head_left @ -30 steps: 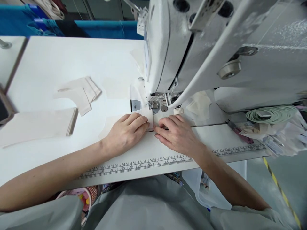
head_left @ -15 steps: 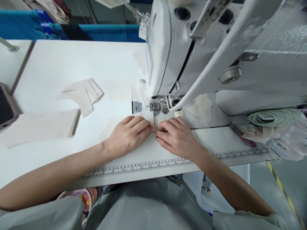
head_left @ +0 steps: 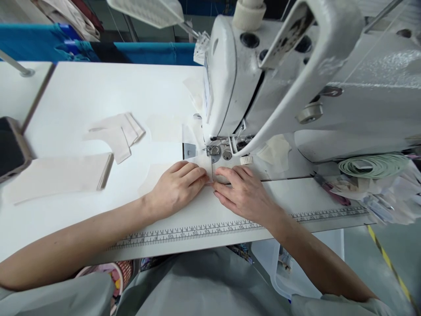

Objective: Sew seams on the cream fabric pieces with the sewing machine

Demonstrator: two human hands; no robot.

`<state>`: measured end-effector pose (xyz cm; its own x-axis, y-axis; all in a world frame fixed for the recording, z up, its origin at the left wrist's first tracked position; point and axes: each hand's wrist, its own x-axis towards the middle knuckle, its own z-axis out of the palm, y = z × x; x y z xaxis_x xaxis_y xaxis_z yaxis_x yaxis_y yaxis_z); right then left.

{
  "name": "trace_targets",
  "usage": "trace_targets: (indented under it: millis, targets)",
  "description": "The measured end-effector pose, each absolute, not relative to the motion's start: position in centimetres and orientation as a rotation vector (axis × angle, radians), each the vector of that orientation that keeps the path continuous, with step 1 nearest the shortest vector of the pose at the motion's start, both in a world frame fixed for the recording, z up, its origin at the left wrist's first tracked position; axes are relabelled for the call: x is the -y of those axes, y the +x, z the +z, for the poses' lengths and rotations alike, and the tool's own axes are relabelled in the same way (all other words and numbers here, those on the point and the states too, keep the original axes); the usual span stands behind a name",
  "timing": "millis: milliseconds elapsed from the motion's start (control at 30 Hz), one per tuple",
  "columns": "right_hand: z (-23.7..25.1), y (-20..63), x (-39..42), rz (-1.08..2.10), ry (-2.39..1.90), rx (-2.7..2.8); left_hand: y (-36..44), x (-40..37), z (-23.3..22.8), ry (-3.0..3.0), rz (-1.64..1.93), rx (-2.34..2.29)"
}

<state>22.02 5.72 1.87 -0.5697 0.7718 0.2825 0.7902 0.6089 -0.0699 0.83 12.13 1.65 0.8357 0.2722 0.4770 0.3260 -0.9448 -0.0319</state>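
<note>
A white fabric piece (head_left: 204, 161) lies flat at the sewing machine (head_left: 219, 83), its far end by the presser foot (head_left: 213, 150). My left hand (head_left: 179, 188) rests on it from the left, fingers together and closed on its near edge. From the right, my right hand (head_left: 242, 193) meets the same edge with thumb and index fingertip pressed together. The fingertips of both hands are close together, just in front of the foot. How much cloth sits between them is partly hidden.
Left on the table lie stacked curved fabric pieces (head_left: 120, 134), a long fabric stack (head_left: 62, 175) and a dark phone-like object (head_left: 13, 147). A printed ruler (head_left: 197, 231) runs along the front edge. To the right are thread snippers (head_left: 330, 188) and a coiled pale green strip (head_left: 371, 166).
The view has tilted slightly, so everything sits a little lower in it. Both hands keep nearly the same hold by the presser foot; the right fingers have shifted very slightly.
</note>
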Motion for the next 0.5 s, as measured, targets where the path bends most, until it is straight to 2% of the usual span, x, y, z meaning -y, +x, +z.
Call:
trace_targets:
  millis: [500]
  targets:
    - [1.61,22.15,-5.76,-0.151,-1.172,2.604,1.00,-12.12,1.53,-2.911,-0.736,0.488]
